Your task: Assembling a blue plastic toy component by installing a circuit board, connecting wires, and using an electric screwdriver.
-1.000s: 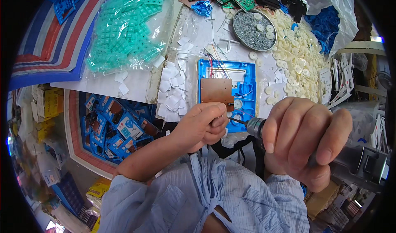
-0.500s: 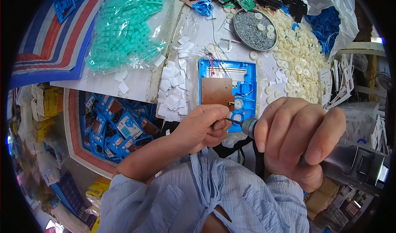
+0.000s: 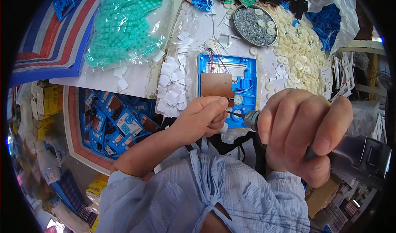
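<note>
My right hand is wrapped around an electric screwdriver, its thin dark bit pointing left. Close to the bit's tip, my left hand is closed in a pinch; whatever lies between its thumb and finger is hidden. Beyond both hands lies an open blue plastic housing, with a brown circuit board in its left part. Thin coloured wires run out over the housing's far edge. My left fingers overlap the near edge of the board in this view, and I cannot tell whether they touch it.
A round dish of small screws stands beyond the housing, beside a heap of cream plastic discs. White paper squares lie left of the housing. Bagged green keypads are at far left; blue housings fill a bin below.
Both hands have shifted slightly away from my body, and the screwdriver has moved a little to the right. My left hand stays pinched near the bit.
</note>
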{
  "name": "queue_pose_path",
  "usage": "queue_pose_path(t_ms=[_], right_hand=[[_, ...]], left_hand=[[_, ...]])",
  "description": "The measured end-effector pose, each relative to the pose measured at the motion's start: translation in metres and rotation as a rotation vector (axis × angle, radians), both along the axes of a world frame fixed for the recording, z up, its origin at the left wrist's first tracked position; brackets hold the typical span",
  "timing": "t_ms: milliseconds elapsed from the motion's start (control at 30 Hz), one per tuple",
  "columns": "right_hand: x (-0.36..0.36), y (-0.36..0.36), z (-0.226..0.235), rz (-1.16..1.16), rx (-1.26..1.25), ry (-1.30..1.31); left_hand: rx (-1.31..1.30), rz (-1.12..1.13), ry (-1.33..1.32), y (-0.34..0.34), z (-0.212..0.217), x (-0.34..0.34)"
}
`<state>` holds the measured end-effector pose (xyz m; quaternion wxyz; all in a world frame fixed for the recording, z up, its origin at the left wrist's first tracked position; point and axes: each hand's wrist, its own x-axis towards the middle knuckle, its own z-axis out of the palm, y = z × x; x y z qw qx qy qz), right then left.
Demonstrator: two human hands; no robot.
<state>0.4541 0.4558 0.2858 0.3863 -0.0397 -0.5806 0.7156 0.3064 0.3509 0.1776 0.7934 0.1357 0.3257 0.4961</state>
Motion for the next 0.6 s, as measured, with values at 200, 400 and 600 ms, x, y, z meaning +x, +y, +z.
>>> queue_pose_path(t_ms=[200, 400, 600], right_hand=[[0.002, 0.001, -0.001, -0.003, 0.007, 0.006], [0.002, 0.013, -0.018, -0.072, 0.061, 0.005], [-0.016, 0.027, -0.066, -0.154, -0.015, 0.082]], left_hand=[[0.003, 0.034, 0.000, 0.000, -0.001, 0.001], [0.366, 0.177, 0.802, -0.007, 0.002, -0.027], [0.329, 0.038, 1.086, -0.001, 0.011, -0.040]])
